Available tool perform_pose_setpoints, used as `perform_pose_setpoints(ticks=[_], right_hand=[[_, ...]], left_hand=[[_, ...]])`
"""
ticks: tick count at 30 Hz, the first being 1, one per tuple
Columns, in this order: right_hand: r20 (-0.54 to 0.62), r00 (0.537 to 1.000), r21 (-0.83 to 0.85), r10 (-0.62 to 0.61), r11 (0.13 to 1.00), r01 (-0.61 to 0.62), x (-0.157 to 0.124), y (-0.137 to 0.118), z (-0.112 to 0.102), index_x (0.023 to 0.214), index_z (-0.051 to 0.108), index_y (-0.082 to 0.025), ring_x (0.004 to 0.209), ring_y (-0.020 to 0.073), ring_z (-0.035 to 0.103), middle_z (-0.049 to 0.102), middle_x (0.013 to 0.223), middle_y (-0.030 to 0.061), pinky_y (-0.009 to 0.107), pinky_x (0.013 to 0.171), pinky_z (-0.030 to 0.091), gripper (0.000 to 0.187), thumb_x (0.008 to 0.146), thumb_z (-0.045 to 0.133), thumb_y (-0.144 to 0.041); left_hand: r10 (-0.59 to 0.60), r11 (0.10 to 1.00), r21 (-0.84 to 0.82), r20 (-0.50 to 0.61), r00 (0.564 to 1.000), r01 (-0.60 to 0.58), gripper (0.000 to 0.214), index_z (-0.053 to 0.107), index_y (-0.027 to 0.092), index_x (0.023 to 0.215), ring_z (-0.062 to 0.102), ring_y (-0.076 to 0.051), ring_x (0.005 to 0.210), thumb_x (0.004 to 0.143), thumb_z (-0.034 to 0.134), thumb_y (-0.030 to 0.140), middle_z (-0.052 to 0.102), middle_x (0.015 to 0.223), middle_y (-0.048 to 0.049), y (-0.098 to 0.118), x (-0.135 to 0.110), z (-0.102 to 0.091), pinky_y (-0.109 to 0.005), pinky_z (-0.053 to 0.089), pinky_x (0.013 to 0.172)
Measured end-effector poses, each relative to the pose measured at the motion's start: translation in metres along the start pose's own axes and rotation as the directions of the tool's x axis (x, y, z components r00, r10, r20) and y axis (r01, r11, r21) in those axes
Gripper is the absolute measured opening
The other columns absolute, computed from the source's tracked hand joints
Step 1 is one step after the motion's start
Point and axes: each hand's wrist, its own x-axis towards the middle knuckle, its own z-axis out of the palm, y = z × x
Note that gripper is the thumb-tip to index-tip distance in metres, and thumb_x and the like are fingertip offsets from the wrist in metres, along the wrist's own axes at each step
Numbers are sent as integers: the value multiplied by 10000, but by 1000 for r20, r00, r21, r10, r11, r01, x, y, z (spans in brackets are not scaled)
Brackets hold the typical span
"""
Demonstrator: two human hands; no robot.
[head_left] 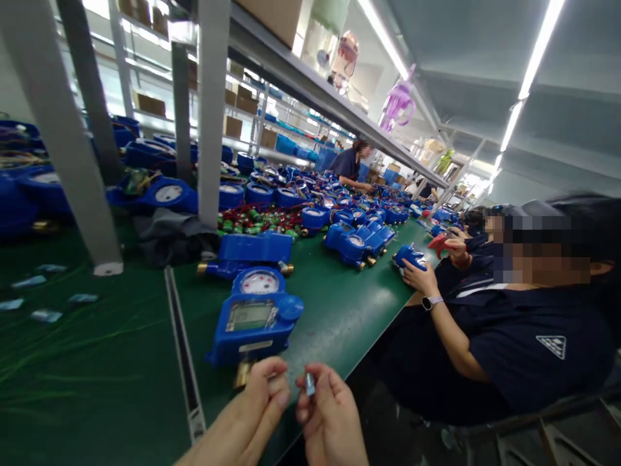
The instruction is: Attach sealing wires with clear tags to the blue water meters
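Observation:
Near the bench edge, my left hand (259,404) has its fingers closed in a pinch; what they hold, if anything, is hidden. Close beside it, my right hand (330,411) grips a small pale-blue piece (310,384) with a shiny tip between thumb and fingers; its exact kind is too small to tell. Just beyond both hands sits a blue water meter (257,317) with a round dial, a grey display and a brass pipe end (243,374) beside my left hand. A second blue meter (255,249) lies behind it, brass ends pointing sideways.
Several small pale-blue pieces (46,315) and green strands lie at left. A metal strip (182,349) crosses the green bench (339,310). Grey posts (209,116) hold an overhead shelf. A co-worker (514,323) at right holds a blue meter and a red tool (438,244).

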Motion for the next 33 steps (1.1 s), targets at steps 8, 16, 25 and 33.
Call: perform_pose_setpoints(ticks=[8,16,25,33], right_hand=[[68,996,25,59,998,-61,-10,-4,-4,915,646,-139,609,52,494,591,767,18,163,575,405,212,781,657,-302],[78,995,-20,66,998,-65,-13,-4,-4,923,653,-145,610,59,497,597,760,21,169,576,410,243,757,682,-320],[83,993,-47,80,996,-76,-12,-6,-3,915,658,-142,595,56,488,615,768,31,170,563,411,242,755,684,-320],[85,992,-66,96,994,-90,-12,-6,-4,933,651,-137,601,60,488,620,791,39,177,565,414,261,757,680,-329]], left_hand=[[67,994,68,178,982,-80,156,510,199,794,564,-124,727,882,402,268,593,772,19,18,6,-11,-211,428,692],[90,995,-61,167,982,-81,147,491,195,783,562,-112,693,882,395,246,600,737,27,21,5,-10,-205,426,660],[39,977,-211,227,973,11,127,456,200,816,577,-125,700,891,391,278,601,739,19,22,6,-9,-233,444,671],[6,959,-276,231,973,60,71,386,208,873,575,-132,697,880,406,275,597,719,24,20,6,-7,-251,438,662]])
